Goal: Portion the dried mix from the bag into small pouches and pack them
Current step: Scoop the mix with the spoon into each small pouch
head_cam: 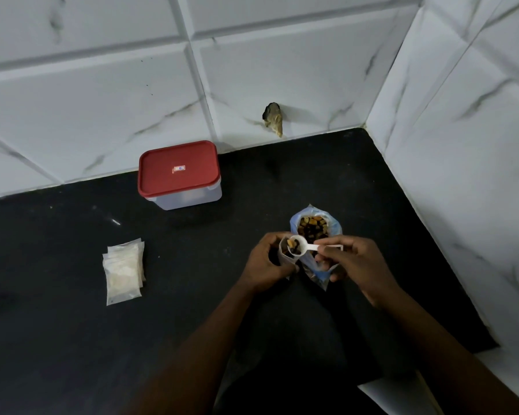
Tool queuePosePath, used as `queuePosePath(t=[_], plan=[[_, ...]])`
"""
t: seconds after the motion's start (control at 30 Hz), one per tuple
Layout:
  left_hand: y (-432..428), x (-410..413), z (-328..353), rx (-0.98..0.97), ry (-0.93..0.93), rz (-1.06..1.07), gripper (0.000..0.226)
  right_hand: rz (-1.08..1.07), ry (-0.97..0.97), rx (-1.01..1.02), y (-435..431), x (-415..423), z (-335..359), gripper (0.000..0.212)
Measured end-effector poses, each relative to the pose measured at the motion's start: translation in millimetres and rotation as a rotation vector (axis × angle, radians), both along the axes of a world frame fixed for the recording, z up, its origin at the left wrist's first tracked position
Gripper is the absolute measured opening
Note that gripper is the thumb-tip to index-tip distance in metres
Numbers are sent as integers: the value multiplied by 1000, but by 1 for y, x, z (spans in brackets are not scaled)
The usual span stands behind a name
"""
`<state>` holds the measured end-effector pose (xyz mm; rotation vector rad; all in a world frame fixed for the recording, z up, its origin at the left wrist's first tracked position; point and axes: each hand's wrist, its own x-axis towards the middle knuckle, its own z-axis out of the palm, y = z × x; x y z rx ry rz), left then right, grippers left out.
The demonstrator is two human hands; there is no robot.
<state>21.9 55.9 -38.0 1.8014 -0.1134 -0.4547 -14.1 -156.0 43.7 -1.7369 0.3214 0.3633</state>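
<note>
An open blue-edged bag (315,227) of brown and orange dried mix stands on the black counter (72,339). My left hand (267,265) grips a small clear pouch (285,253) just left of the bag, its mouth up. My right hand (357,262) pinches the handle of a white plastic scoop (300,244). The scoop's bowl holds dark and orange pieces and sits at the mouth of the pouch. The lower part of the bag is hidden behind my right hand.
A stack of empty clear pouches (123,269) lies on the counter to the left. A clear box with a red lid (179,173) stands at the back against the tiled wall. A hole in the wall (273,118) shows behind. White tiled walls close the back and right.
</note>
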Motion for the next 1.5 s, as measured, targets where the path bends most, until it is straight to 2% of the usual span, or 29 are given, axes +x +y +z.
queuePosePath(t=[0.17, 0.3, 0.47, 0.57, 0.63, 0.77, 0.93, 1.03, 1.1, 1.37, 1.5], plan=[[0, -1, 0, 0, -39, 5, 59, 230, -352, -532, 6, -5, -10, 19], [-1, -1, -2, -10, -41, 22, 60, 220, -637, -647, 8, -10, -15, 18], [0, -2, -2, -17, -29, 14, 59, 199, -574, -728, 7, -17, -25, 23], [0, -2, 0, -8, -7, 19, 59, 93, -533, -609, 10, -18, -19, 22], [1, -1, -1, 3, -1, 11, 59, 24, -440, -487, 12, -18, -15, 22], [2, -2, -1, 15, 6, 7, 61, -23, -305, -376, 10, -19, -19, 22], [3, -3, 0, 6, -4, 12, 58, 17, -445, -417, 6, -21, -19, 23], [3, -4, -1, -2, -24, 18, 57, 175, -525, -649, 6, -22, -24, 22], [2, -4, -2, 7, -31, 13, 58, 176, -537, -725, 6, -24, -26, 24], [2, -5, -2, -13, -13, 23, 58, 105, -572, -640, 12, -25, -21, 21], [3, -5, -1, 2, -10, 21, 56, -55, -379, -382, 12, -23, -21, 21]])
